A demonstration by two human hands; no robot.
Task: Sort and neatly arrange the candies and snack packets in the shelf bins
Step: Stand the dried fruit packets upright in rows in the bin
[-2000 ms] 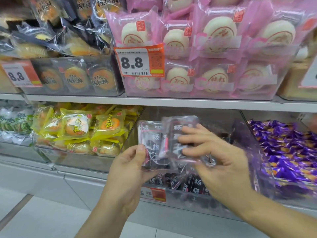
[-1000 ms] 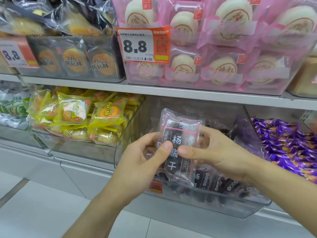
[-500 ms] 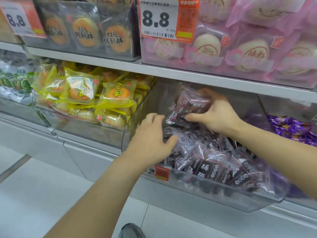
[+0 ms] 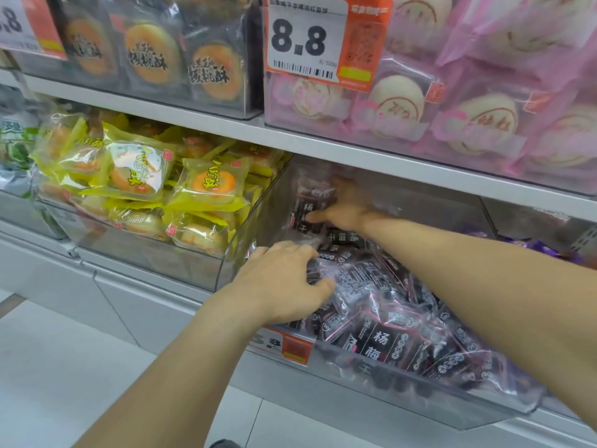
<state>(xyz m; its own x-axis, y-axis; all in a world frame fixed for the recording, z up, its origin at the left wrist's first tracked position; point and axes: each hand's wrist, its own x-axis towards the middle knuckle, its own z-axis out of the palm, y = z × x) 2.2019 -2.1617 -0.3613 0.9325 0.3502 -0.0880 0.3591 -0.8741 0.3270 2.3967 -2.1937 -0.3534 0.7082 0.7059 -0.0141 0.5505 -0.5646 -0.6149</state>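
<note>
So I'm reaching w/ both hands into the clear bin [image 4: 420, 412] on the lower shelf, full of dark plum packets [image 4: 384, 344]. My right hand [image 4: 347, 210] is stretching toward the bin's back at 12 o'clock, fingers pinching one upright dark packet [image 4: 307, 208] against the rear wall. My left hand [image 4: 284, 282] is lying on the pile's near-left part, at 9 o'clock, fingers curling into the packets; can't tell if it's actually gripping one. An orange price tag [image 4: 290, 347] is sitting on the bin's front lip. Yellow pastry packs [image 4: 206, 185] are filling the bin at 10 o'clock, purple candies [image 4: 542, 247] at 3. A gray shelf edge [image 4: 355, 150] is running above, carrying pink bun packs [image 4: 484, 124], dark walnut-cookie packs [image 4: 151, 56] & an 8.8 tag [image 4: 323, 40]. Pale floor tiles [image 4: 64, 367] are lying below at 7.
</note>
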